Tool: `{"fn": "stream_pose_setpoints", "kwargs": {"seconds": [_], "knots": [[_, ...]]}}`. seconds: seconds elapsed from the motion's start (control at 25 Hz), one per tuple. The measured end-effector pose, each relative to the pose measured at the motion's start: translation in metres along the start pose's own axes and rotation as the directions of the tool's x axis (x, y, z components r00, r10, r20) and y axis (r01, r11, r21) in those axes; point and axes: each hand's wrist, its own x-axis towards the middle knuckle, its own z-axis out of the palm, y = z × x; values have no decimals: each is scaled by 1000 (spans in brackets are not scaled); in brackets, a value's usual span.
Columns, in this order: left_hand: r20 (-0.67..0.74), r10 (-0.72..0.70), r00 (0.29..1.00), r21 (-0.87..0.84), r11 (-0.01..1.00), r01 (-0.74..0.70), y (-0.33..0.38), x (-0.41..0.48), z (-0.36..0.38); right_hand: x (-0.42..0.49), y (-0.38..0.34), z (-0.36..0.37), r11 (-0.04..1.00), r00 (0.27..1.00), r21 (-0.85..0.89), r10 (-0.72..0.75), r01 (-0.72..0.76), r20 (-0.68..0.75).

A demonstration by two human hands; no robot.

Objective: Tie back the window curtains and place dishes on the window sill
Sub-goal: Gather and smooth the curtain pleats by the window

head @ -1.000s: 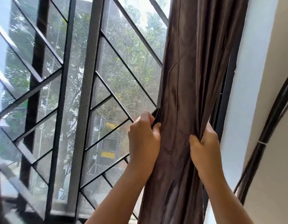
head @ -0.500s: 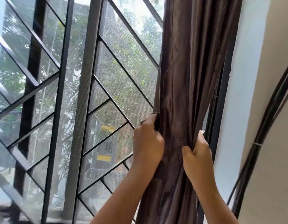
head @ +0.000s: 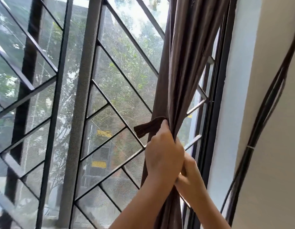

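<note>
The curtain (head: pixel 181 63) is gathered but not yet tied: the left hand (head: pixel 165 156) clutches it with the tie (head: pixel 148 128), the right hand (head: pixel 192 176) hides its fingers, and no dishes show.

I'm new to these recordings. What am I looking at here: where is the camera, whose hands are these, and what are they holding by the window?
There is no machine here: a person works with bare hands, and the single picture comes from a camera worn on their head, looking forward at the hands. The left hand grips a gathered brown curtain, its fingers curled round the bunch. A short strap of the same cloth sticks out to the left just above that hand, likely the tie-back. The right hand is tucked against the curtain under the left one; it is blurred, so what it holds cannot be told. Behind is a metal window grille with trees outside; to the right, a pale wall with dark cables. No sill or dishes show.
</note>
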Motion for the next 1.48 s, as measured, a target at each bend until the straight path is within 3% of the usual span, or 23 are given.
{"fn": "stream_pose_setpoints", "kwargs": {"seconds": [0.08,0.24,0.4,0.48,0.64,0.68,0.76,0.84,0.92,1.12,1.28,1.4,1.48], "knots": [[19,-2,1000,35,999,1,-5,3,-4,5,5,-15,977,994,214,-12,-11,110],[118,47,992,-76,996,-38,-12,10,-17,47,20,-41,858,959,476,268,-192,-96],[207,58,977,-221,975,-11,-19,13,-26,86,24,-38,654,921,660,349,-370,171],[201,39,979,-202,979,3,-23,16,-28,93,20,-38,626,914,679,359,-384,187],[119,10,993,-61,998,-3,-28,22,-26,80,21,-33,824,943,534,305,-191,-133],[109,7,994,-38,999,-2,-29,23,-24,71,20,-29,893,938,429,256,-138,-232],[95,5,995,-10,1000,-4,-30,25,-17,54,18,-20,994,907,35,108,-103,-408],[65,13,998,-4,1000,-12,-29,27,-11,39,17,-8,927,861,-345,-50,-150,-507],[64,30,997,-32,999,-28,-30,29,-5,27,17,4,868,849,-486,-179,-102,-498],[132,69,989,-320,947,-23,-30,29,5,17,23,23,829,879,-559,-288,30,-381],[179,20,984,-370,928,49,-35,35,9,13,28,22,829,914,-542,-316,136,-255],[203,-72,976,-457,875,159,-38,44,7,18,30,0,910,952,-355,-276,216,-129],[227,-91,970,-437,880,185,-39,47,3,29,30,-18,964,938,-196,-229,181,-261]]}}
